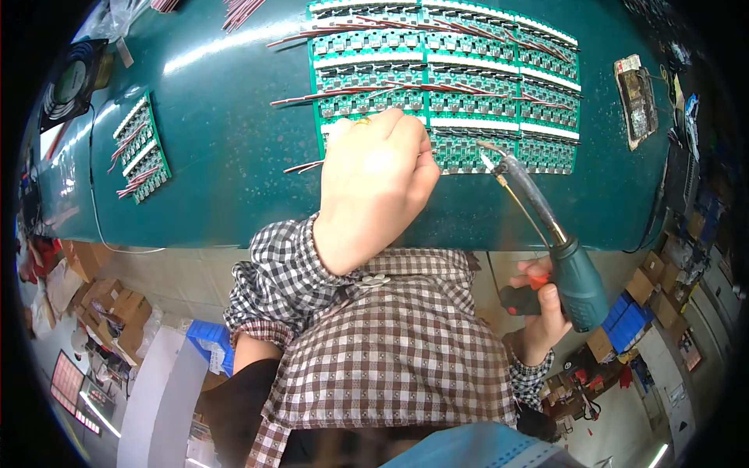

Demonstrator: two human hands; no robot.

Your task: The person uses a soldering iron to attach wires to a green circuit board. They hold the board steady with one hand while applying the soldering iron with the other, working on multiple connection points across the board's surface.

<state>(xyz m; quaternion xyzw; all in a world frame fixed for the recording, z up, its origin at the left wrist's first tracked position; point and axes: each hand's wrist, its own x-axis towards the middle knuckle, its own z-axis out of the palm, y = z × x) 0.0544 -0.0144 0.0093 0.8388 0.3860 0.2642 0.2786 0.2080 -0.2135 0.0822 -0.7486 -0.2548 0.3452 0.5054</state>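
Green circuit boards [542, 160] lie in a large block of rows on the table. My left hand [378, 175] is over the block's near left part, fingers curled down and closed. Whatever they pinch is hidden beneath the hand. Red and black wires [303, 167] poke out just left of it, and more wires [460, 88] lie across the upper rows. In my right hand [546, 316] is a dark green soldering gun [579, 285] with a red trigger. Its tip and thin brass-coloured feed tube point up-left, near the boards' front edge.
A smaller board panel with wires [142, 148] lies on the green table [234, 156] at left, near a black fan [74, 82]. Wire bundles [243, 12] are at the far edge. A worn, stained block [636, 101] lies right of the boards. Cardboard boxes [117, 312] stand below left.
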